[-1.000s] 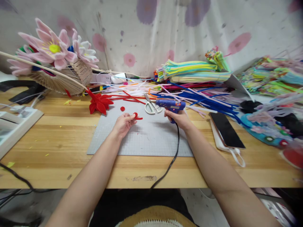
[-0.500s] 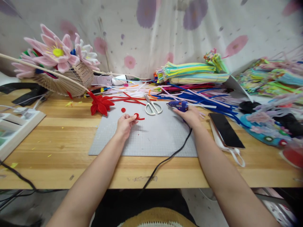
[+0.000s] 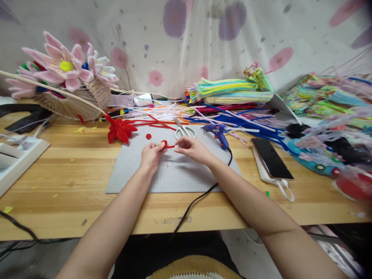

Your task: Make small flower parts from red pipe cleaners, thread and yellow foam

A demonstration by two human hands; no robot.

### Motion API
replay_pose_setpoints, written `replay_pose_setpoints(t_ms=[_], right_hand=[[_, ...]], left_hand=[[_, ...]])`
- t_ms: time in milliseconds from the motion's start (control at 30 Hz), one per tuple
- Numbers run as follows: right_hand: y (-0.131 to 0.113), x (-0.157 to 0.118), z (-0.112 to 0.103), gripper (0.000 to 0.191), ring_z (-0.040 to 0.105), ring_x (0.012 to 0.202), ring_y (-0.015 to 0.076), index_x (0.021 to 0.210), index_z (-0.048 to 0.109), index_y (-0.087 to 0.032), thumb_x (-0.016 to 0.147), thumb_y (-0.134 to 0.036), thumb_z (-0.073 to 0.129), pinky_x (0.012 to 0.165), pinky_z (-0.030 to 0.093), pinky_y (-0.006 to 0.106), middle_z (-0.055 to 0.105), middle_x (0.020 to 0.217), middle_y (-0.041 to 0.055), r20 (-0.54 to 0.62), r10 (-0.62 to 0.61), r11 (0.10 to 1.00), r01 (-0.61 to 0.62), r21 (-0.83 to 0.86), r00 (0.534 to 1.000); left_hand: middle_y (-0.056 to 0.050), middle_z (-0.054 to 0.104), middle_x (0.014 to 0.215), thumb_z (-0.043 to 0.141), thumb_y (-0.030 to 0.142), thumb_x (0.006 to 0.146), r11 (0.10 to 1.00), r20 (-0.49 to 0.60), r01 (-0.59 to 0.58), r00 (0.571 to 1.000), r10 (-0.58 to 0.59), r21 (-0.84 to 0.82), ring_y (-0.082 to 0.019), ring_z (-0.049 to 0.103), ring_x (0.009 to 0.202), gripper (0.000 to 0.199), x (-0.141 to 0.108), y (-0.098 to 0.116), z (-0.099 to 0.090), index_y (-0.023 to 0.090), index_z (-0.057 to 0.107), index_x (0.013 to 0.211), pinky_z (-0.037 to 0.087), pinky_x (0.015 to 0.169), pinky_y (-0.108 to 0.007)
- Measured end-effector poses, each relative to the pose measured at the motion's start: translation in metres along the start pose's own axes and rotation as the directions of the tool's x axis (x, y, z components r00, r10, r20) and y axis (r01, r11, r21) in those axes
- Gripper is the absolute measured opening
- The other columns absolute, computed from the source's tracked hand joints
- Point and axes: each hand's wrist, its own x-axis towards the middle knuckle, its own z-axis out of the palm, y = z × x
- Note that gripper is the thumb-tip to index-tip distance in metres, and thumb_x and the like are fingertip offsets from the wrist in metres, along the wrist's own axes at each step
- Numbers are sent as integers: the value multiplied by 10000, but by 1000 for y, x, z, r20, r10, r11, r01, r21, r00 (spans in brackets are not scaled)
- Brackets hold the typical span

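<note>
My left hand (image 3: 151,155) pinches a curled red pipe cleaner (image 3: 171,147) between thumb and fingers above the grey cutting mat (image 3: 132,180). The strip's loose tail points right. At that tail end is my right hand (image 3: 193,149), its thumb and fingers apart with a small gap between them; whether a fingertip touches the strip I cannot tell. A blue glue gun (image 3: 220,135) lies on the mat's right side, nozzle to the left. White-handled scissors (image 3: 186,132) lie behind my right hand. A small red coil (image 3: 148,136) rests beyond my left hand.
A red flower (image 3: 120,130) on a stem lies left of the mat. Pipe cleaners (image 3: 232,93) are heaped along the back. A phone (image 3: 271,159) lies at right. The glue gun's black cord (image 3: 193,203) crosses the mat's front edge. A power strip (image 3: 21,159) stands at left.
My right hand has let go of the glue gun, which now lies on the mat, and has moved left to the pipe cleaner's tail. My left hand keeps its pinch.
</note>
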Motion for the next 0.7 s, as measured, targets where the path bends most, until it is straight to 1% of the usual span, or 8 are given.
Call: replay_pose_setpoints(t_ms=[67, 167, 267, 400, 533, 700], right_hand=[[4, 8, 17, 235, 481, 607, 91, 786, 572, -180, 672, -375, 639, 596, 383, 243, 563, 699, -12, -29, -21, 995, 24, 99, 999], [10, 16, 26, 205, 490, 606, 91, 736, 551, -177, 690, -365, 615, 606, 387, 245, 566, 678, -12, -86, -8, 984, 23, 177, 996], [13, 19, 24, 190, 499, 618, 95, 729, 533, -181, 706, -360, 592, 614, 393, 246, 561, 666, -15, -138, -11, 979, 38, 199, 990], [13, 21, 21, 158, 497, 630, 99, 729, 528, -186, 718, -336, 575, 623, 391, 253, 554, 681, -11, -188, -63, 984, 93, 154, 980], [13, 22, 22, 155, 504, 649, 107, 760, 505, -197, 719, -330, 575, 644, 402, 264, 549, 705, -9, -222, -86, 983, 120, 142, 971], [13, 23, 21, 194, 493, 625, 105, 784, 459, -208, 699, -328, 585, 621, 398, 262, 510, 686, -25, -232, -89, 976, 131, 176, 969]], left_hand=[[17, 566, 553, 679, 43, 590, 1000, 1, 12, 1000, -12, 2, -81, 591, 537, 376, -1, 1, 0, 166, 325, 568, 493, 569, -188], [10, 574, 561, 660, 33, 608, 999, 4, 35, 999, -35, 8, -76, 588, 526, 360, -1, 3, 0, 165, 327, 576, 495, 566, -184], [1, 588, 583, 664, 26, 602, 999, 10, 48, 999, -48, 18, -83, 599, 545, 365, -2, 4, 1, 165, 326, 581, 495, 563, -182], [-5, 598, 588, 667, 23, 593, 997, 40, 61, 997, -63, 40, -99, 619, 568, 371, -2, 3, 1, 163, 324, 579, 500, 570, -191], [-29, 626, 622, 674, 32, 583, 994, 87, 78, 993, -85, 79, -127, 645, 600, 376, -3, 2, 2, 164, 322, 584, 499, 580, -201], [-18, 626, 594, 704, 47, 550, 989, 129, 74, 987, -91, 127, -139, 646, 581, 424, -4, 2, 3, 173, 302, 598, 495, 571, -210]])
